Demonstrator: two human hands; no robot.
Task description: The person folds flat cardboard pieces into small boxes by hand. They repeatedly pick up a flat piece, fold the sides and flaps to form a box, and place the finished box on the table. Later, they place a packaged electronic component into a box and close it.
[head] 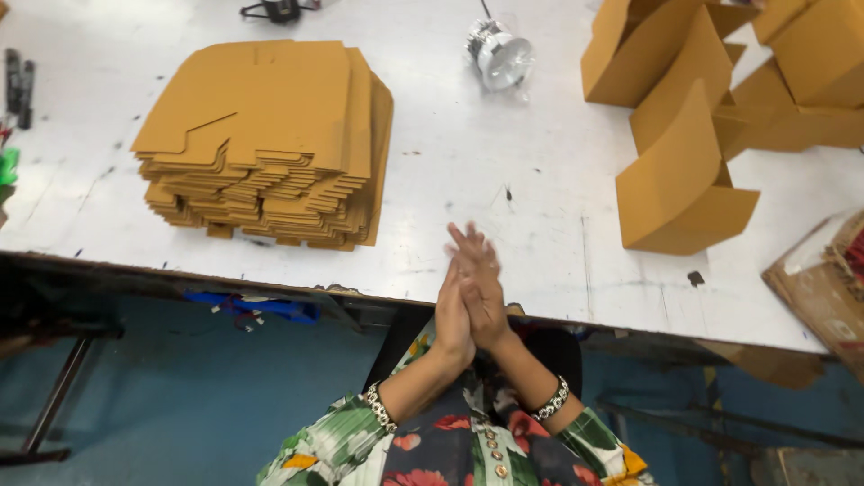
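Two hands show, pressed palm to palm over the near edge of the counter [540, 180]: the left hand [453, 317] and the right hand [484, 297] lie flat against each other, fingers straight and pointing away from the body, the fingertips a little blurred. Neither grip pinches or holds anything; each is closed only on the other hand. Each wrist carries one beaded bracelet, so two in all, and the sleeves are green and white with red flowers. The thing nearest the hands is one stack of flat cardboard blanks [270, 144], lying on the counter just to the left of the hands and a little farther in, apart from them. It is a tall pile of many sheets, too many to count, all mustard brown, with notched and stepped edges that fan out slightly along the near side; the top sheet shows a cut slit and a small rectangular notch. To the right, well apart from the hands, stands a cluster of folded cardboard boxes [693, 180] in the same brown, at least four, some leaning on one another. One shiny metal lamp fitting in clear wrap [500, 56] lies at the far middle of the counter. Two dark markers [18, 85] lie at the far left edge.
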